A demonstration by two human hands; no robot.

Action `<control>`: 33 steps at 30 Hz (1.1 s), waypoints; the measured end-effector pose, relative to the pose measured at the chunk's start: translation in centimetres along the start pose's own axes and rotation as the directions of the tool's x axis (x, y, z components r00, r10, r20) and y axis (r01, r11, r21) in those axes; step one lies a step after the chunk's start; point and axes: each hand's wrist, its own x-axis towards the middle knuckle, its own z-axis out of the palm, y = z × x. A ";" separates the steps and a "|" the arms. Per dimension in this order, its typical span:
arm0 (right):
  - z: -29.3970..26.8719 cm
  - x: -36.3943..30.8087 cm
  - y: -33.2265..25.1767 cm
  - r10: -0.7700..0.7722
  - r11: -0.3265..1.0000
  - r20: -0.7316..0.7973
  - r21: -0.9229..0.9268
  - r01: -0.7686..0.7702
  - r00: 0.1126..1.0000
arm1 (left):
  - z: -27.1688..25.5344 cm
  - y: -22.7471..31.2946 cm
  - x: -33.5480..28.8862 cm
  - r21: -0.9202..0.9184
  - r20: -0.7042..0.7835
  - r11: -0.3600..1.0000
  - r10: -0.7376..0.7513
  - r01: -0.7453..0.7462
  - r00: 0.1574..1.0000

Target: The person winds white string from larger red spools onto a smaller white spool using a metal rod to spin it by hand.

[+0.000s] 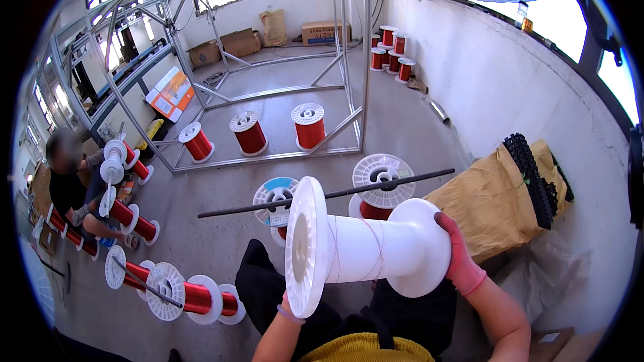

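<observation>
A large white plastic spool, with a few thin loose strands of wire on its barrel, is held sideways above my lap. My right hand, in a pink glove, grips the rim of its right flange. My left hand is at the left flange, which hides its fingers; only the edge of the glove and the wrist show. Just beyond it, a dark rod lies across two upright spools of red wire, the left one with a blue label and the right one with a white flange.
Several red wire spools stand by a metal frame, and more are stacked along the right wall. Rodded spools lie at left, near a seated person. Brown paper sacking with black ridged strips lies right.
</observation>
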 end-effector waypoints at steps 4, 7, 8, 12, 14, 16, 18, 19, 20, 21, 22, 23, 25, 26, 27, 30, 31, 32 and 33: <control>0.5 0.3 -0.1 0.018 0.992 -0.032 -0.125 -0.022 0.999 | -8.7 2.3 -2.3 0.516 -0.031 0.848 0.156 -0.118 0.987; 0.6 0.1 -0.9 0.012 0.979 -0.060 -0.200 -0.024 0.998 | -0.5 1.2 -8.0 0.909 0.368 -0.303 0.259 -0.287 0.893; 0.8 0.0 -1.0 0.010 0.972 -0.062 -0.232 -0.024 0.998 | 1.2 0.9 -8.6 0.792 0.531 -0.505 0.292 -0.343 0.796; 0.4 0.0 -0.8 0.044 0.951 -0.062 -0.303 -0.061 0.997 | 1.6 0.6 -8.1 0.320 0.793 -0.894 0.071 -0.315 0.605; 0.3 -0.1 -0.9 0.079 0.971 -0.014 -0.226 -0.080 0.997 | 0.7 0.5 -6.9 0.285 0.812 -0.900 0.044 -0.330 0.581; 0.4 -0.6 -0.8 0.004 0.968 0.050 -0.250 0.008 0.999 | 1.4 0.0 -7.1 0.440 0.788 -0.848 0.206 -0.296 0.580; 0.0 -2.1 0.6 -0.132 0.914 0.137 -0.367 0.174 0.982 | 2.1 -1.1 -6.5 0.667 0.686 -0.693 0.428 -0.274 0.588; -0.3 -1.8 1.2 -0.249 0.674 0.225 -0.659 0.335 0.942 | 3.0 -1.2 -6.3 0.835 0.501 -0.496 0.507 -0.238 0.701; 1.1 -3.8 2.0 -0.389 0.190 0.361 -0.869 0.458 0.847 | 3.0 -0.5 -5.8 0.927 0.359 -0.296 0.527 -0.230 0.770; 1.8 -4.8 3.0 -0.425 -0.105 0.462 -0.879 0.464 0.778 | 2.8 0.3 -5.5 0.976 0.217 -0.082 0.512 -0.204 0.831; 2.0 -5.8 3.9 -0.462 -0.385 0.550 -0.831 0.402 0.696 | 3.3 0.5 -5.1 0.980 0.166 0.021 0.471 -0.199 0.866; 1.3 -5.6 4.8 -0.506 -0.419 0.547 -0.832 0.364 0.667 | 4.0 0.6 -4.7 0.975 0.117 0.127 0.414 -0.185 0.903; 0.2 -4.9 5.1 -0.569 -0.435 0.524 -0.846 0.308 0.634 | 5.4 0.7 -4.3 0.972 0.058 0.198 0.332 -0.130 0.941; 0.3 -4.9 4.8 -0.587 -0.377 0.489 -0.870 0.317 0.645 | 6.4 0.8 -4.3 0.982 0.048 0.161 0.314 -0.103 0.948; 0.4 -4.8 4.5 -0.603 -0.317 0.453 -0.891 0.324 0.657 | 6.9 1.0 -4.4 0.989 0.037 0.123 0.295 -0.077 0.955; -1.0 -4.2 3.6 -0.643 -0.015 0.181 -0.974 0.225 0.744 | 5.1 1.9 -6.4 0.925 0.313 0.178 0.145 -0.336 0.939; -1.4 -3.8 3.6 -0.620 0.202 0.072 -0.947 0.248 0.781 | 4.4 1.7 -6.6 0.860 0.489 0.136 0.052 -0.491 0.871; -2.0 -3.3 3.8 -0.574 0.408 -0.033 -0.878 0.251 0.818 | 4.6 1.0 -7.3 0.890 0.450 -0.072 -0.012 -0.450 0.893; -2.4 -2.9 3.9 -0.505 0.598 -0.120 -0.763 0.246 0.855 | 5.2 0.3 -8.2 0.812 0.433 -0.409 -0.057 -0.417 0.899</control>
